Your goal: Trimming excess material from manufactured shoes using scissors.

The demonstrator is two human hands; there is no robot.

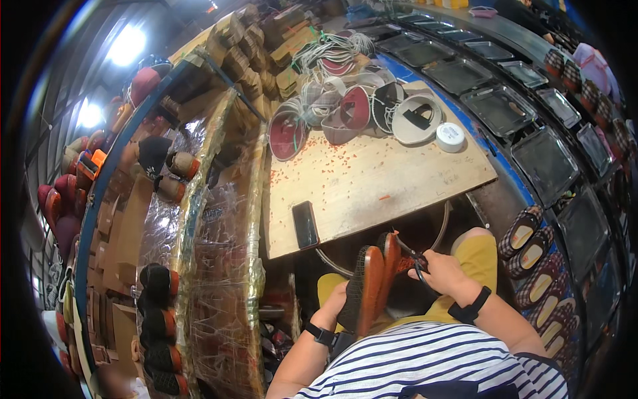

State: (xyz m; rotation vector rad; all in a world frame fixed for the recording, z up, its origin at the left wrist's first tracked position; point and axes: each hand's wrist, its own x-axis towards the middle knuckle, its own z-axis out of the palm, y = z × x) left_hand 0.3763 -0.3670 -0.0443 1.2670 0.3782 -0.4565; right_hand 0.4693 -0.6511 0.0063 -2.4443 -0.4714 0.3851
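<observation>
My left hand [334, 303] is closed round a pair of dark shoes with orange-brown soles [369, 289], held upright over my lap, soles side by side. In my right hand [444, 271] is a pair of dark-handled scissors [419, 261], its blades pointing toward the shoes' upper end. A small orange strip sticks out at that end, close to the blade tips. How far the scissors are opened is too small to tell. In front of me stands a wooden table [352, 193] strewn with tiny orange scraps. A black phone [306, 225] lies at its near left edge.
Shoe uppers with white cords [355, 106] and a round white tub [450, 137] stand at the table's back. To the right runs a conveyor rack of dark trays [545, 163], with checkered shoes [522, 233] beside it. Left is a plastic-wrapped shelf [222, 279] with black shoes [158, 292].
</observation>
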